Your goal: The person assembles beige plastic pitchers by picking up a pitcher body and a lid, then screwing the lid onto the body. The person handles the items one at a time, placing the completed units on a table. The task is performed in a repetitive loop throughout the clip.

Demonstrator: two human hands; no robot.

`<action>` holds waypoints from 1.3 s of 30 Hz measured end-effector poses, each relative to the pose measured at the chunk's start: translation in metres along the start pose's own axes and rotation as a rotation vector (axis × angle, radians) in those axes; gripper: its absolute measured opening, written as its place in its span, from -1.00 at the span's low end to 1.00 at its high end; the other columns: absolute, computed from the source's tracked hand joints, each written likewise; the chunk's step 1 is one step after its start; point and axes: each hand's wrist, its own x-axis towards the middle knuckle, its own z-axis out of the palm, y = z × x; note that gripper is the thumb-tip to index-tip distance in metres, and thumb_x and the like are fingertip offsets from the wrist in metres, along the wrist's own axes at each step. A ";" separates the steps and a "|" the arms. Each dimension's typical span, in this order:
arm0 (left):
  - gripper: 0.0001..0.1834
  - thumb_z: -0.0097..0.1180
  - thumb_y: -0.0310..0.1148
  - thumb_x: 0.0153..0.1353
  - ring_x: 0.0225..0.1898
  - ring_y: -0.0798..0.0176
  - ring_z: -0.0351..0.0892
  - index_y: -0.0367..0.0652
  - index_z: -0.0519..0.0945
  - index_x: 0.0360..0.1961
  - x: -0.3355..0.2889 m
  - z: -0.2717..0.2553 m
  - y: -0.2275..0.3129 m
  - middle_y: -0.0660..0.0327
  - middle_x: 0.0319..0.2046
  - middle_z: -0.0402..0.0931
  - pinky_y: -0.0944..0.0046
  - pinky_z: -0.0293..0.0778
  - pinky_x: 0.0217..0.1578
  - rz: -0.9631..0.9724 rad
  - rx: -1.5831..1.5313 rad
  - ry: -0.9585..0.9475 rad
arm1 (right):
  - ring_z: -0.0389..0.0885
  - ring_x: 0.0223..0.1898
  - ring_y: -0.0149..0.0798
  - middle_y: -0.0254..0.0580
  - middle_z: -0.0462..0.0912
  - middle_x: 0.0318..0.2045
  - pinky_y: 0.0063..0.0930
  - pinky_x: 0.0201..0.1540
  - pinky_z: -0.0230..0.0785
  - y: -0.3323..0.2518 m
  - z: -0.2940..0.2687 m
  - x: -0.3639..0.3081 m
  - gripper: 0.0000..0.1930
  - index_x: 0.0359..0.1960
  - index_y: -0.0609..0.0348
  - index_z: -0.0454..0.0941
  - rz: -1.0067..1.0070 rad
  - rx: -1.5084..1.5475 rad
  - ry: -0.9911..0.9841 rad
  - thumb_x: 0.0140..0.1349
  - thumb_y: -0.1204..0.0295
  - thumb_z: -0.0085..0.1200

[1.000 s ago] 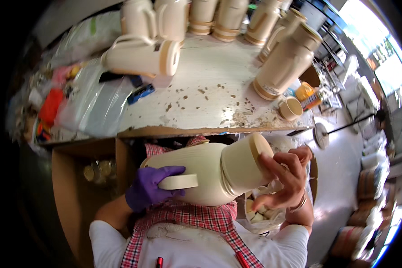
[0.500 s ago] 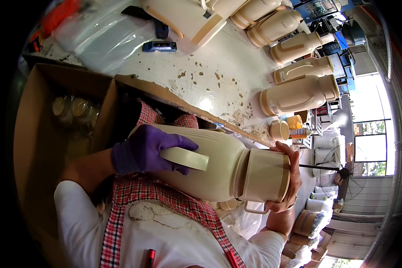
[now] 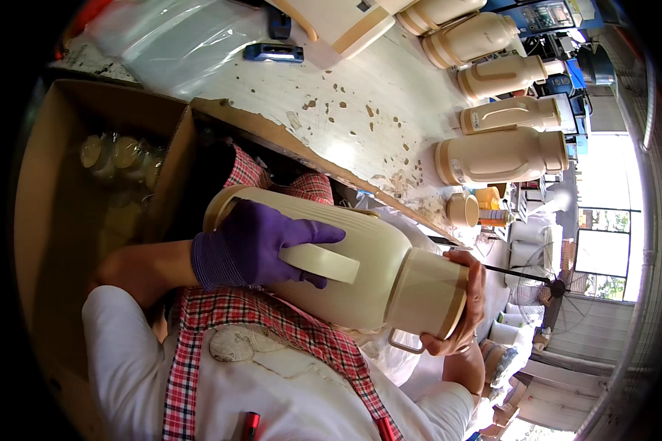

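A cream vacuum flask (image 3: 368,268) lies across my lap, its base toward the left and its top toward the right. My left hand (image 3: 250,246), in a purple glove, is closed around the flask's handle (image 3: 324,262), the index finger stretched along the body. On the top sits a beige cup lid (image 3: 425,290) with a small loop handle (image 3: 404,344) and a tan rim. My bare right hand (image 3: 465,305) wraps over the end of that lid, fingers on its far side and thumb near the loop. The lid meets the flask's shoulder with no visible gap.
Several similar flasks (image 3: 500,156) stand along the worn white table (image 3: 331,95). Near its edge are a loose cup lid (image 3: 462,210) and a spray can (image 3: 495,217). Clear plastic bags (image 3: 176,44) lie at the far left, above a cardboard box (image 3: 59,242) holding wrapped items.
The cup lid has moved down onto the flask, covering the neck ring that showed before. My right hand moved with it. The flask sits slightly farther right in view.
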 end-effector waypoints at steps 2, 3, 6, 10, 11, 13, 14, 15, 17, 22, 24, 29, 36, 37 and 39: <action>-0.45 0.40 -0.09 -0.12 -0.40 0.10 0.66 -0.06 0.62 -0.07 0.001 0.004 0.001 0.08 -0.40 0.64 0.23 0.57 -0.32 0.017 -0.006 0.001 | 0.46 -0.03 0.11 0.29 0.41 0.00 -0.06 -0.07 0.40 0.005 0.006 -0.013 0.09 0.35 0.18 0.11 0.032 0.022 0.023 -0.36 0.10 0.25; -0.45 0.39 -0.10 -0.12 -0.39 0.09 0.66 -0.08 0.62 -0.07 -0.001 0.008 0.003 0.07 -0.40 0.64 0.22 0.57 -0.32 -0.025 0.029 -0.018 | 0.46 -0.02 0.11 0.29 0.41 -0.01 -0.06 -0.06 0.40 0.008 0.008 -0.018 0.09 0.34 0.22 0.11 0.050 0.054 0.041 -0.37 0.10 0.25; -0.45 0.34 -0.14 -0.06 -0.33 0.02 0.65 -0.20 0.57 -0.05 -0.004 0.022 0.012 -0.01 -0.36 0.62 0.13 0.55 -0.30 -0.124 0.019 -0.106 | 0.50 -0.08 0.03 0.14 0.46 -0.02 -0.12 -0.01 0.39 0.015 0.013 -0.032 0.00 0.33 0.30 0.10 0.335 0.086 0.109 -0.17 0.08 0.23; -0.37 0.27 -0.16 0.01 -0.27 -0.04 0.64 -0.22 0.46 0.10 -0.010 0.076 0.036 -0.06 -0.23 0.60 0.10 0.54 -0.24 0.015 0.114 -0.170 | 0.59 -0.18 -0.10 -0.10 0.54 -0.11 -0.15 -0.14 0.51 0.046 0.023 -0.023 -0.45 0.04 0.20 0.42 1.455 1.036 0.287 0.09 0.10 0.05; -0.37 0.26 -0.15 0.02 -0.26 -0.05 0.64 -0.23 0.46 0.10 -0.008 0.077 0.032 -0.07 -0.22 0.60 0.11 0.54 -0.23 0.023 0.073 -0.239 | 0.60 -0.19 -0.08 -0.11 0.57 -0.15 -0.14 -0.15 0.51 0.041 0.024 -0.013 -0.60 -0.09 0.09 0.47 1.721 0.964 0.282 0.18 0.08 -0.05; -0.36 0.25 -0.13 0.04 -0.25 -0.06 0.63 -0.26 0.45 0.11 -0.003 0.071 0.024 -0.09 -0.21 0.59 0.13 0.54 -0.20 0.031 -0.004 -0.356 | 0.55 -0.02 -0.10 -0.10 0.53 0.00 -0.10 -0.02 0.46 0.037 0.020 -0.021 -0.36 0.13 0.17 0.35 1.891 0.773 0.141 0.21 -0.10 -0.08; -0.39 0.31 -0.20 0.01 -0.19 -0.05 0.63 -0.30 0.50 0.06 0.000 0.063 0.019 -0.10 -0.19 0.59 0.16 0.54 -0.13 0.065 -0.012 -0.377 | 0.46 0.07 -0.06 -0.07 0.42 0.10 -0.07 0.05 0.38 0.030 0.009 -0.022 -0.21 0.20 0.19 0.25 1.744 0.826 0.035 0.14 -0.22 -0.11; -0.40 0.34 -0.22 -0.01 -0.17 -0.03 0.63 -0.31 0.52 0.04 0.004 0.053 0.016 -0.09 -0.18 0.60 0.17 0.53 -0.11 0.115 -0.085 -0.361 | 0.36 0.17 -0.03 -0.04 0.31 0.20 -0.04 0.12 0.31 0.021 -0.009 -0.025 -0.07 0.27 0.22 0.15 1.590 0.867 -0.071 0.08 -0.34 -0.14; -0.42 0.40 -0.28 -0.06 -0.14 0.02 0.64 -0.32 0.55 -0.01 0.009 0.029 0.012 -0.08 -0.17 0.60 0.21 0.52 -0.07 0.205 -0.223 -0.323 | -0.08 0.41 0.04 -0.01 -0.14 0.42 0.06 0.32 -0.06 0.022 -0.035 -0.033 0.34 0.42 0.16 -0.23 0.974 0.429 -0.232 -0.25 -0.64 -0.28; -0.45 0.41 -0.45 -0.15 -0.20 0.47 0.56 -0.22 0.61 -0.02 0.060 -0.043 -0.008 0.15 -0.24 0.67 0.41 0.44 -0.13 -0.294 -0.490 -0.843 | 0.23 0.22 0.30 0.26 0.23 0.22 0.19 0.24 0.06 -0.023 -0.036 0.016 -0.05 0.21 -0.15 0.38 -0.530 -0.016 -0.363 -0.22 -0.42 0.01; -0.42 0.40 -0.48 -0.28 -0.28 0.49 0.53 -0.19 0.64 -0.07 0.058 -0.045 -0.040 0.19 -0.32 0.67 0.42 0.43 -0.19 -0.199 -0.539 -0.819 | 0.32 0.17 0.28 0.28 0.26 0.19 0.13 0.20 0.18 -0.033 -0.032 0.047 -0.25 0.21 -0.23 0.40 -0.603 0.053 -0.396 -0.03 -0.25 0.07; -0.41 0.40 -0.49 -0.31 -0.25 0.39 0.58 -0.27 0.64 -0.09 0.055 -0.051 -0.042 0.21 -0.29 0.67 0.38 0.45 -0.15 -0.252 -0.443 -0.821 | 0.46 0.00 0.16 0.17 0.39 0.02 -0.06 0.09 0.40 -0.039 -0.035 0.075 -0.54 0.11 -0.22 0.53 -0.922 -0.169 -0.291 0.09 0.36 0.13; -0.23 0.30 -0.49 0.01 -0.12 0.31 0.54 -0.28 0.23 0.27 0.007 -0.008 0.044 0.14 -0.01 0.50 0.27 0.49 -0.08 -0.540 -0.514 -0.258 | 0.56 -0.27 0.03 0.07 0.50 -0.26 -0.16 -0.19 0.43 0.006 -0.013 0.028 0.19 0.36 0.10 0.08 0.349 -0.223 0.091 -0.27 -0.32 0.29; -0.10 0.26 -0.50 0.05 -0.17 0.32 0.53 -0.26 0.03 0.38 0.002 0.013 0.057 0.17 0.02 0.45 0.28 0.49 -0.11 -0.548 -0.613 -0.370 | 0.61 -0.26 0.09 0.16 0.58 -0.30 -0.15 -0.20 0.45 0.017 -0.013 0.040 0.20 0.35 0.20 0.04 0.628 -0.260 0.015 -0.19 -0.43 0.11; -0.02 0.20 -0.47 0.07 -0.24 0.30 0.49 -0.27 -0.16 0.40 0.005 0.064 0.049 0.17 -0.15 0.46 0.28 0.47 -0.18 -0.080 -0.354 -0.520 | 0.66 -0.25 0.02 0.21 0.63 -0.36 -0.22 -0.20 0.49 0.027 -0.014 0.073 0.22 0.32 0.35 0.05 0.693 -0.393 -0.071 -0.12 -0.54 -0.14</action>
